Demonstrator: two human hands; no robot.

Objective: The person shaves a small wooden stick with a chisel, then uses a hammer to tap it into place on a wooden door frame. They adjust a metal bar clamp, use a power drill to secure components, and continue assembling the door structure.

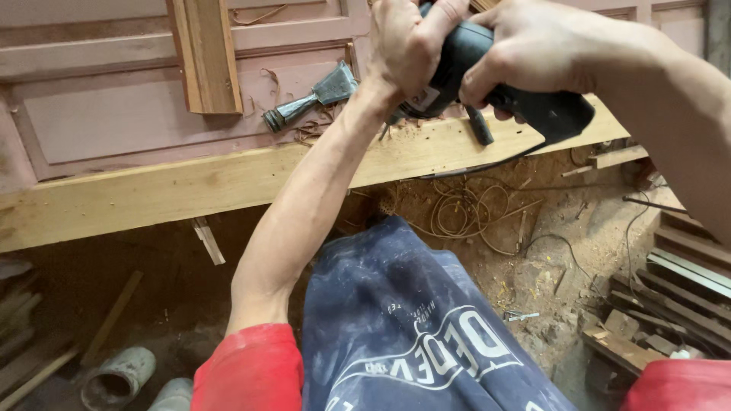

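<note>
Both hands clamped on a dark power tool (487,84) pressed to the top of a pale wooden beam (190,186): left hand (407,46) clenched over the front, right hand (533,49) wrapped round the rear grip. Just beyond, a metal chisel (312,99) among shavings on a pinkish door panel (99,114). Below, tangled cord (464,213) on sawdust; stacked slats (670,297) at right.

The front of the black power tool (487,76) is hidden under the left hand (407,46), so its working end cannot be told. The top edge cuts off that hand's knuckles at 12 o'clock. The right hand (533,49) covers the tool's grip; its forearm leaves the picture at 3 o'clock. The wooden plank (190,186) runs out at 9 o'clock, and the chisel (312,99) has its blade tip lost among shavings.
</note>
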